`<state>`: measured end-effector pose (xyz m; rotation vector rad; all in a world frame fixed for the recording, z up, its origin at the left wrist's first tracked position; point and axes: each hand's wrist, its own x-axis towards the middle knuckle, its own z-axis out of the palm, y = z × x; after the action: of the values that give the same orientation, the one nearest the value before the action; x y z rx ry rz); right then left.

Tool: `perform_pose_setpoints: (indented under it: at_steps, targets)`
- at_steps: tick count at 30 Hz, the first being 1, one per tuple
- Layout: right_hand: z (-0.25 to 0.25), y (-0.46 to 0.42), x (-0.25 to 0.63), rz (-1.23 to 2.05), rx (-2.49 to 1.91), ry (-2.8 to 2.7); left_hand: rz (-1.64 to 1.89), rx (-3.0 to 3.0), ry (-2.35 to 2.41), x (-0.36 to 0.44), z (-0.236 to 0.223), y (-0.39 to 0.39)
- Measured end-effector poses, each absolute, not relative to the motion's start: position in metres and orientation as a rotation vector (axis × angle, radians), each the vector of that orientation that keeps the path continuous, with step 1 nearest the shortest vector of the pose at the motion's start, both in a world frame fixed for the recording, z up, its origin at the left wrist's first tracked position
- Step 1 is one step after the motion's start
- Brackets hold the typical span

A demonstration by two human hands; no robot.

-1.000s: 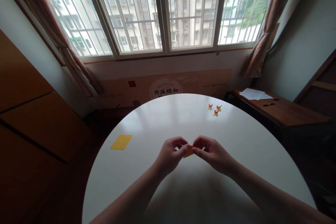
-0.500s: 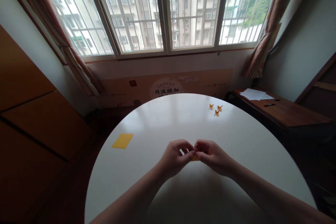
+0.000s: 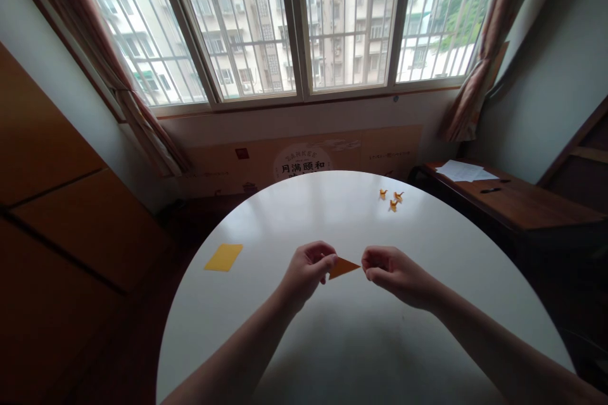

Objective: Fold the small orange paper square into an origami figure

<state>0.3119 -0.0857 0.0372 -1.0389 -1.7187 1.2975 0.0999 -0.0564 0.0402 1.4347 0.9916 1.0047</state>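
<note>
A folded piece of orange paper (image 3: 344, 267) shows as a pointed triangle above the white table. My left hand (image 3: 310, 271) pinches its left end between thumb and fingers, which hide that part. The sharp tip points right and ends just at the fingers of my right hand (image 3: 384, 267). Those fingers are curled in with the thumb against them, and nothing shows inside them. Over to the left lies a flat stack or sheet of yellow square paper (image 3: 223, 257). Toward the far right of the table stand three small folded paper birds (image 3: 393, 205).
The round white table (image 3: 304, 202) reaches toward the window wall. Right of it is a brown wooden desk (image 3: 527, 202) with white papers (image 3: 464, 170) on top. An orange-brown cabinet (image 3: 71, 221) stands at the left, and a printed cardboard panel (image 3: 351, 149) is behind the table.
My hands have come apart. The left moved slightly left and up with the paper, whose triangle now shows plainly; the right moved a little right, off the paper.
</note>
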Motion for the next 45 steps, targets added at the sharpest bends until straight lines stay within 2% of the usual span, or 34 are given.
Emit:
perform_pose_setpoints:
  at_steps: [5, 18, 24, 33, 45]
  targets:
    - [0.038, -0.081, 0.315, 1.203, -1.004, -1.617, 1.087, 1.407, 1.01, 0.1, 0.04, -0.056]
    - [0.025, -0.085, 0.296, 1.087, -1.034, -1.62, 0.967, 1.576, 0.968, 0.105, 0.026, -0.06]
    - [0.022, -0.085, 0.298, 1.124, -1.033, -1.598, 0.872, 1.736, 0.929, 0.104, 0.026, -0.061]
    - [0.022, -0.09, 0.289, 1.295, -0.946, -1.578, 0.892, 1.668, 0.921, 0.107, 0.026, -0.065]
    - [0.022, -0.085, 0.299, 1.231, -0.937, -1.485, 0.92, 1.642, 0.927, 0.105, 0.031, -0.064]
